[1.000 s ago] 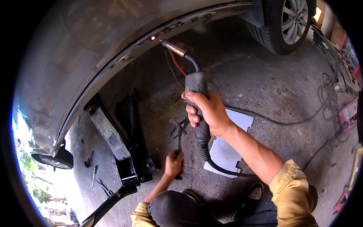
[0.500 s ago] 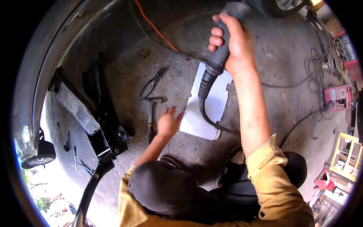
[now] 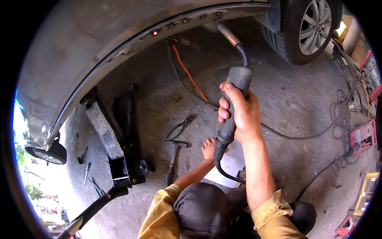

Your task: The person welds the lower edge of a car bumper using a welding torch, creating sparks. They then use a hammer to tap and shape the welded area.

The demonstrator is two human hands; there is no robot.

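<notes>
My right hand (image 3: 242,113) is closed around the ribbed dark handle of a welding torch (image 3: 238,79). Its bent neck and coppery nozzle (image 3: 229,35) point up toward the lower sill (image 3: 181,20) of a car body, where a row of weld spots runs and one spot (image 3: 154,33) glows. From the handle's lower end the cable curves down in front of a white notched sheet (image 3: 225,173). At that sheet's left edge my left hand (image 3: 209,149) has its fingers curled, apparently gripping it; part of the sheet lies hidden behind the torch and right arm.
Left of the sheet lie a hammer (image 3: 172,159) and pliers (image 3: 181,126). A floor jack (image 3: 105,131) with a long handle stands under the car's left part. At the far right are a car wheel (image 3: 314,30), coiled cables (image 3: 340,109) and a red machine (image 3: 363,137).
The view has shifted, bringing the car sill and torch nozzle into sight. My left hand has gone from beside the white sheet onto its edge, and less of the sheet shows.
</notes>
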